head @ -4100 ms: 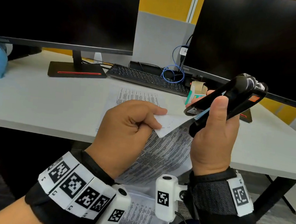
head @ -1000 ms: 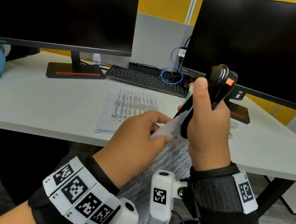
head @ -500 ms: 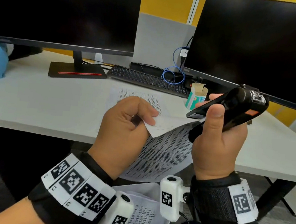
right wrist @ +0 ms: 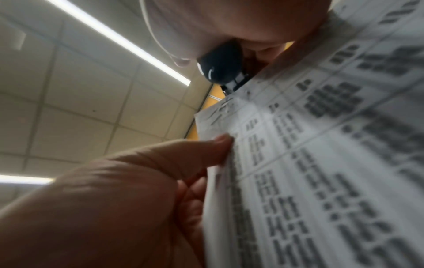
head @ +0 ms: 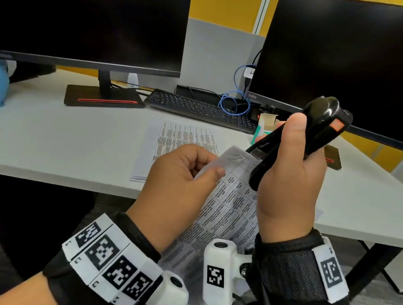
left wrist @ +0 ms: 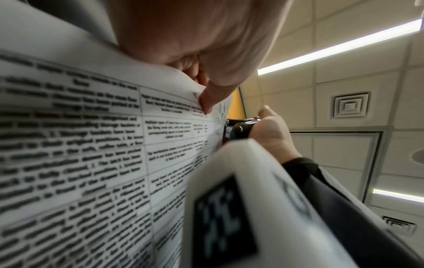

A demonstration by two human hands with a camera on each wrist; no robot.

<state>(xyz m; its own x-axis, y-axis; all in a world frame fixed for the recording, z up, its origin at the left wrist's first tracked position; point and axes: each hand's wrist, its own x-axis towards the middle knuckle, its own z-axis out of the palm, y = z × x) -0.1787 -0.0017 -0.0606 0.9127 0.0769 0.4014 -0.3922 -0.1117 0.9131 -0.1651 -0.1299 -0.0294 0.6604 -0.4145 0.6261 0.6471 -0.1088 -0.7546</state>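
Stapling the corner of the sheets (head: 226, 211) looks like the step in hand.

Grip: left hand (head: 180, 182) pinches the sheets between thumb and forefinger just below their top corner, centre of frame. The rest hangs toward the lower middle, between the wrists. The right hand (head: 288, 185) is wrapped round the stapler (head: 321, 124), thumb on its top arm. The stapler's mouth is slightly parted and sits at the right edge of the corner. How far the paper reaches inside, I cannot tell.

Risks, as judged:
- With the corner barely in, a staple may catch only the margin or miss.
- The pinch lies close to the mouth, so the left fingertips (right wrist: 220, 145) could get nipped.
- A single-point pinch lets the sheets fan out of register.
- The corner already shows several staple-like marks, so another may tear it.
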